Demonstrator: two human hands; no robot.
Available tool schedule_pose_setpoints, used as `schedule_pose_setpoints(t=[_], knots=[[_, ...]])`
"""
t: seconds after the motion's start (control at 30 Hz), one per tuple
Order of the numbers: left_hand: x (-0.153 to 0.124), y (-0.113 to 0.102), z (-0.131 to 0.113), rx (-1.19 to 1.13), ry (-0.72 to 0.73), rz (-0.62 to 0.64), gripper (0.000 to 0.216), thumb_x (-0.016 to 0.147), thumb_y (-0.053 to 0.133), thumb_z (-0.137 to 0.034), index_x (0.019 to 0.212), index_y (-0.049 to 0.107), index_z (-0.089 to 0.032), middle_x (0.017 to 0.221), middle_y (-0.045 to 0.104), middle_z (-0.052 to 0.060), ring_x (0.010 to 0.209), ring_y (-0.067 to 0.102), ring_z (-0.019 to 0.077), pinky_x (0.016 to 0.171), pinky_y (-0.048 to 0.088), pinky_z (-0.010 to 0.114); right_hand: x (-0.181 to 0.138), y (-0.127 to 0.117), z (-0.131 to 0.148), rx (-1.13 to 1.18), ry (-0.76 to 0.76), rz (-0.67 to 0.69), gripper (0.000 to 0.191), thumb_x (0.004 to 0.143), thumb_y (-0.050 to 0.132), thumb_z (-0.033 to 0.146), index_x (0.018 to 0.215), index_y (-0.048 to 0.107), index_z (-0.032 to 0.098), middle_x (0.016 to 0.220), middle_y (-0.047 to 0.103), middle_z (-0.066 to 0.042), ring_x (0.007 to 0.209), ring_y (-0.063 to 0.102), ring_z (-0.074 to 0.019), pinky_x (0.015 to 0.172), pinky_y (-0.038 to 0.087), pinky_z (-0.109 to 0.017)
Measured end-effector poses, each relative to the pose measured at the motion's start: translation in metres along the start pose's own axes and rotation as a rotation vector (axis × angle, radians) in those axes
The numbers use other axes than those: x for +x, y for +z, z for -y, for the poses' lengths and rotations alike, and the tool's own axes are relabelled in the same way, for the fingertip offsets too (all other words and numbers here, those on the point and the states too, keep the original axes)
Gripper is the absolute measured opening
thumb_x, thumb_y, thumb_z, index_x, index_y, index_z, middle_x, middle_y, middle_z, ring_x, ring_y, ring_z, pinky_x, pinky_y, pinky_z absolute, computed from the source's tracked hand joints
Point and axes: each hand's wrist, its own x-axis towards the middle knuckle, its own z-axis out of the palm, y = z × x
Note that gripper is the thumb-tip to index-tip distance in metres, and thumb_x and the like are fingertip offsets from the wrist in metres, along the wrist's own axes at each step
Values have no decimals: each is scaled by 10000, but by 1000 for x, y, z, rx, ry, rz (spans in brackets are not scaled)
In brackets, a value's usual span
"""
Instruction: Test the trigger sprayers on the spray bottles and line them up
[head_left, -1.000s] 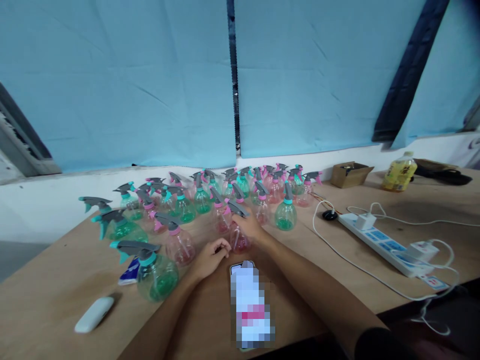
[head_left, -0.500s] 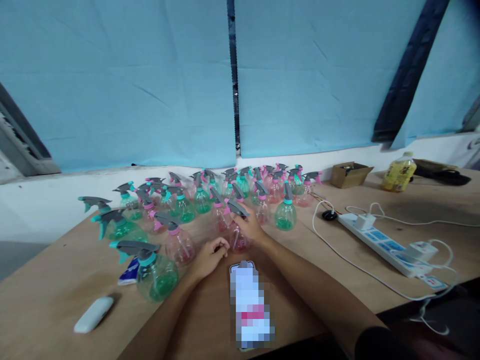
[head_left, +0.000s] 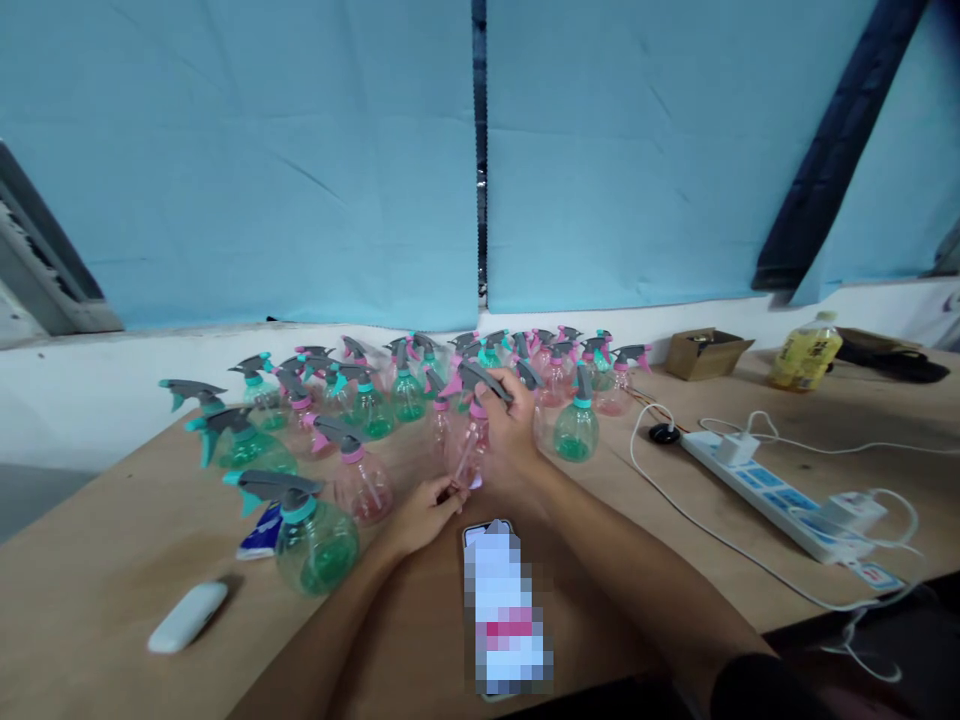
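Right hand (head_left: 516,420): closed around the neck of a pink bottle (head_left: 465,455)
Left hand (head_left: 429,515): curled at its base; cannot tell if gripping
Pink bottle: centre, far side of phone (head_left: 506,610)
Bench (head_left: 97,520), near left: green bottle (head_left: 319,550)

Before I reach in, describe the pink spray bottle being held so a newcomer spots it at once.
Start at the wooden table and find the phone lying between the forearms. Just beyond its far end is a see-through pink spray bottle with a grey-and-pink sprayer head. Unlike the other pink ones, it is held by the right grip.
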Motion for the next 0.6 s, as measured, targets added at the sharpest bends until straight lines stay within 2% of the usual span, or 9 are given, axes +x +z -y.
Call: schedule_pose_setpoints(t=[0.1,0.2,0.4,0.6], knots=[[1,1,0,-10,9,2,213,866,517,-326,895,671,-182,805,689,9,775,625,180,752,452,267,17,19,18,-36,-47,30,216,935,507,408,983,575,209,748,625,11,634,544,-126,616,430,-251],[1,1,-1,-11,48,10,209,880,503,-304,892,670,-179,814,692,19,771,629,176,750,459,268,30,44,20,-163,-66,104,241,955,472,422,1042,573,221,793,629,9,663,551,-128,646,424,-250],[-1,0,-3,18,116,11,243,915,464,-298,862,673,-184,809,687,19,784,629,178,773,458,276,29,89,-9,-462,-59,313,306,979,429,437,1173,528,222,895,656,-23,786,614,-183,748,430,-287],[-5,-5,-12,27,134,28,233,920,475,-298,832,656,-182,822,695,19,799,627,186,785,454,290,10,110,-40,-638,-3,465,318,993,413,407,1242,487,224,980,694,-61,891,654,-226,799,447,-312]])
